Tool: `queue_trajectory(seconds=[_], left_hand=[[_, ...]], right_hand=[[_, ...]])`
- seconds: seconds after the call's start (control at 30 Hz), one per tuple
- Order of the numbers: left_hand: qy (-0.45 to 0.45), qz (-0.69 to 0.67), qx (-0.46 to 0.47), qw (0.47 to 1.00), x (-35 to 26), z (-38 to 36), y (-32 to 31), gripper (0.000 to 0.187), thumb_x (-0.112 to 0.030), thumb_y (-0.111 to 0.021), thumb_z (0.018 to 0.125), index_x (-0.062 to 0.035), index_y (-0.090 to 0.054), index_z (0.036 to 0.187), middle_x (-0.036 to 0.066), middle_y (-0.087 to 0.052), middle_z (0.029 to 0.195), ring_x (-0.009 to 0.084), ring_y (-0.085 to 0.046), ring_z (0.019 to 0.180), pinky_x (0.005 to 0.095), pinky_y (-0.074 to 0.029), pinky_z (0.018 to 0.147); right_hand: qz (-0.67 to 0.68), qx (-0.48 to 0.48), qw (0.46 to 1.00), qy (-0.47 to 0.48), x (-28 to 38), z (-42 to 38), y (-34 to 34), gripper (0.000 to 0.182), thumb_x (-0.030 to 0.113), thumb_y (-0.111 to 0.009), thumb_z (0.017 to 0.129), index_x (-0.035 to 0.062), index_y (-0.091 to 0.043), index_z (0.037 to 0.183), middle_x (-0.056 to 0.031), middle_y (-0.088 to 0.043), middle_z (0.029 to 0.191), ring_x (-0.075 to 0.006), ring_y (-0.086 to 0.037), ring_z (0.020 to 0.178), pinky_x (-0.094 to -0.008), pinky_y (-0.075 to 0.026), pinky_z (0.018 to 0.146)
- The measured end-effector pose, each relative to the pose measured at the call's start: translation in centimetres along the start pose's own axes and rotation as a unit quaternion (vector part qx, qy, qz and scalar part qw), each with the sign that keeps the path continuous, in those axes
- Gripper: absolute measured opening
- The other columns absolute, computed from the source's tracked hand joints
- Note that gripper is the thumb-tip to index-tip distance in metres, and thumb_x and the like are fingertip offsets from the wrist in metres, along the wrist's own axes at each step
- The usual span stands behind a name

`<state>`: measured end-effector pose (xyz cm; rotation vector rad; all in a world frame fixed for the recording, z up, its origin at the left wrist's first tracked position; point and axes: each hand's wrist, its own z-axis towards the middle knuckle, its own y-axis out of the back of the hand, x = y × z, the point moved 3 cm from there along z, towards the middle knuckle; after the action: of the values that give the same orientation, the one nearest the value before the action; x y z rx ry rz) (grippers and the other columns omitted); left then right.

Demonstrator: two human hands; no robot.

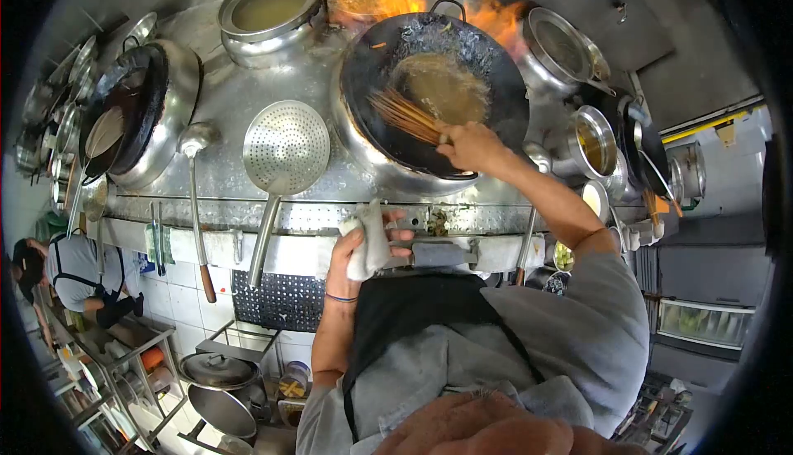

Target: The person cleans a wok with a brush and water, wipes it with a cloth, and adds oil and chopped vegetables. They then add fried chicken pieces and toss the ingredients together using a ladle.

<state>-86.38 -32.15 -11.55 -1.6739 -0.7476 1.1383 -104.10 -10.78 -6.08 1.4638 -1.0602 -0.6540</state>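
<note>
A large black wok (508,104) sits on the stove with brownish liquid (442,87) swirling in its bottom. My right hand (477,148) is closed around a bamboo wok brush (406,116), whose bristles reach into the left side of the wok. In front of the stove edge, my left hand (351,248) holds a folded whitish cloth (369,243), with some fingers spread behind it. Left of the wok lies a round perforated strainer (287,147), its handle pointing toward me.
Flames (496,21) rise behind the wok. A metal pot of liquid (270,9) stands at the back left. A ladle (197,141) and a second wok (136,116) are further left. Another person (87,269) stands at the far left. Metal pots (591,141) crowd the right.
</note>
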Motion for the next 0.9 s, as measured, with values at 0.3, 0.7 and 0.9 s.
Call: queue_trajectory(seconds=[0.3,0.7,0.9], left_hand=[[0.102,0.065,-0.125,0.985,4.0,6.3,1.6,0.049,-0.046,-0.04,0.098,-0.0043,-0.047,0.123,0.017,-0.061,0.109,0.0279,-0.065,0.09,0.0417,-0.057,0.071],[0.143,0.09,-0.232,0.958,8.3,14.6,-0.7,0.016,-0.027,-0.057,0.091,-0.0114,-0.058,0.094,0.005,-0.062,0.083,0.0179,-0.061,0.074,0.0366,-0.052,0.058],[0.11,0.103,-0.257,0.955,8.3,15.1,0.0,0.008,-0.018,-0.057,0.086,-0.0098,-0.058,0.086,0.005,-0.061,0.074,0.018,-0.058,0.064,0.0355,-0.048,0.049]], right_hand=[[0.012,-0.053,0.998,-0.027,-2.7,4.9,-2.1,0.033,0.027,-0.058,0.084,0.0056,-0.063,0.108,-0.0227,-0.067,0.087,-0.0427,-0.064,0.08,-0.0495,-0.052,0.074],[-0.137,-0.119,0.968,-0.172,-13.8,6.6,-0.5,0.04,0.032,-0.059,0.088,0.0107,-0.054,0.121,-0.0216,-0.067,0.09,-0.04,-0.066,0.086,-0.0497,-0.054,0.074],[0.056,-0.312,0.915,-0.25,-9.1,8.2,-2.6,0.053,0.035,-0.056,0.088,0.0143,-0.044,0.136,-0.0286,-0.064,0.086,-0.0467,-0.063,0.084,-0.0537,-0.051,0.076]])
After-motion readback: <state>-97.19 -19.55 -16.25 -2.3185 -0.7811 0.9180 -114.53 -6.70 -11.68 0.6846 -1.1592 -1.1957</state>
